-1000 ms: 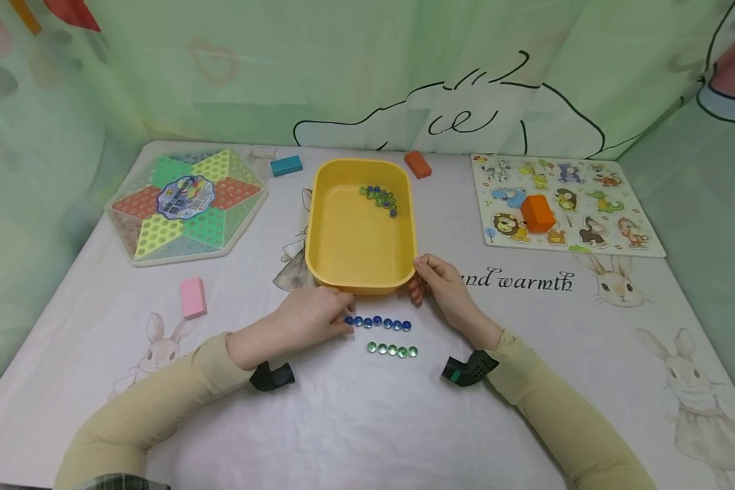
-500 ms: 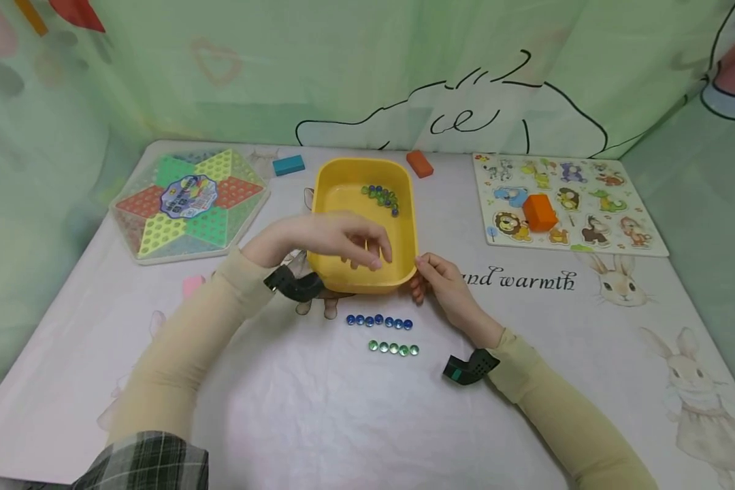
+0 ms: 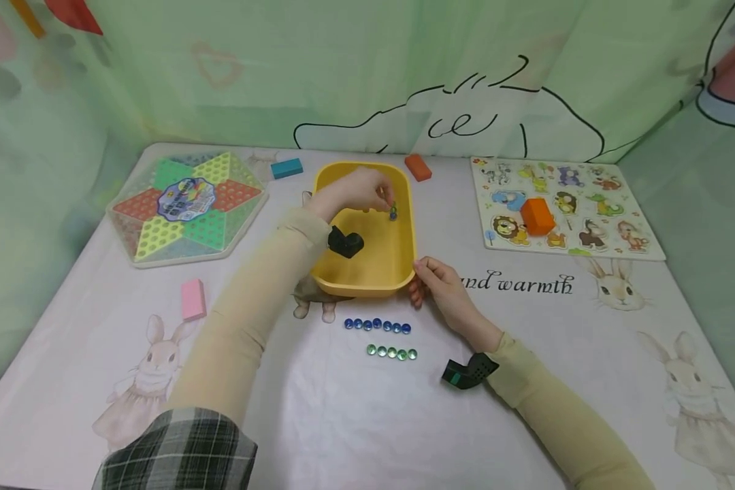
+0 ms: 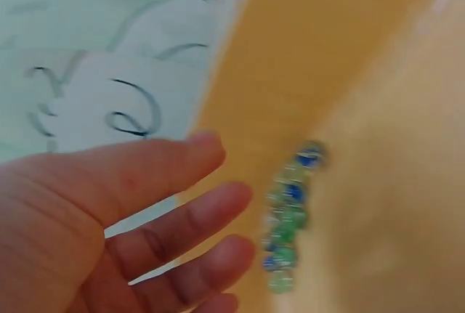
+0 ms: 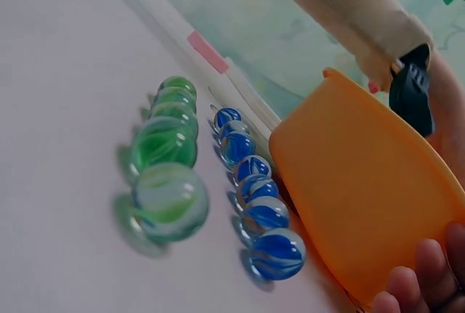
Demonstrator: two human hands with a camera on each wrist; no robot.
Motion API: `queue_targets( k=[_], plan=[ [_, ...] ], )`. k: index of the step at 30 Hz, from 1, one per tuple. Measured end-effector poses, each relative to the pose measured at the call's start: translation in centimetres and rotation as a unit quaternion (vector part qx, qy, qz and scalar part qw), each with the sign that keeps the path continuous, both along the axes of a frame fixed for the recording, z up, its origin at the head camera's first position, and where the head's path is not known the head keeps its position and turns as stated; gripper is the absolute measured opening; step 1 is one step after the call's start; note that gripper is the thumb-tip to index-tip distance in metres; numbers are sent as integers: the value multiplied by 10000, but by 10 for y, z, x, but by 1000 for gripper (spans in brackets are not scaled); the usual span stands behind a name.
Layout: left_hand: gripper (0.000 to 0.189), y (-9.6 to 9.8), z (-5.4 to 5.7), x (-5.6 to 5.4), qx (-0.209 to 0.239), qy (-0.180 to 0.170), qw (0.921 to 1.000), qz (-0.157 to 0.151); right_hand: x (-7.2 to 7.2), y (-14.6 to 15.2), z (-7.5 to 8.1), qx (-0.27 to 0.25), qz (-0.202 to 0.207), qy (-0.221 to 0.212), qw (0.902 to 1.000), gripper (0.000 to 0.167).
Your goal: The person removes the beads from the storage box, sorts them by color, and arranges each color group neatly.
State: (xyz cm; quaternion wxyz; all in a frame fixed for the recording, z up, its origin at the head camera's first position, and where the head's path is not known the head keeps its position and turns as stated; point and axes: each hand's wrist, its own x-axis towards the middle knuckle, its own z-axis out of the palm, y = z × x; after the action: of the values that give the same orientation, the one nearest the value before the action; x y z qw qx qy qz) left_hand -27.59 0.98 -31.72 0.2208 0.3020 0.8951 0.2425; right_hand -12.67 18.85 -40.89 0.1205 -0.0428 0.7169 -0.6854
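My left hand (image 3: 367, 188) reaches into the far part of a yellow plastic tray (image 3: 361, 290). In the left wrist view its thumb and fingers (image 4: 227, 262) are spread apart, with nothing between them. Beside the fingertips, green and blue glass marbles (image 4: 293, 194) lie clustered on the tray floor; in the head view the hand hides most of them. At the near right corner, my right hand (image 3: 446, 294) pinches the tray's rim, thumb on top and fingers below. In front of the tray lie a row of blue marbles (image 3: 377, 323) and a shorter row of green marbles (image 3: 392, 353).
A star-patterned hexagonal board game (image 3: 186, 211) lies at the left. An animal puzzle board (image 3: 625, 204) at the right carries an orange block (image 3: 537, 216). Around the tray are a blue block (image 3: 286, 168), a red-orange block (image 3: 418, 167) and a pink block (image 3: 192, 299).
My left hand has moved from the left end of the blue row, over the tray's rim, to the marbles at the far right inside it. The right hand stays at the corner.
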Motion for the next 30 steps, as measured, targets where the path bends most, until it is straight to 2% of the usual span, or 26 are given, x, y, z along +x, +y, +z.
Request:
queue_targets(
  k=[6, 12, 30],
  plan=[
    [10, 16, -16, -8, -752, 718, 9946, -5, 1, 0, -1, -37, -10, -39, 10000, 23],
    [14, 26, -24, -11, -1243, 837, 9887, 62, 0, 0, -2, -44, 6, -79, 10000, 22],
    [16, 34, -34, -7, -1449, 1151, 9826, -148, 2, 0, 0, -87, -17, -55, 9999, 22]
  ],
)
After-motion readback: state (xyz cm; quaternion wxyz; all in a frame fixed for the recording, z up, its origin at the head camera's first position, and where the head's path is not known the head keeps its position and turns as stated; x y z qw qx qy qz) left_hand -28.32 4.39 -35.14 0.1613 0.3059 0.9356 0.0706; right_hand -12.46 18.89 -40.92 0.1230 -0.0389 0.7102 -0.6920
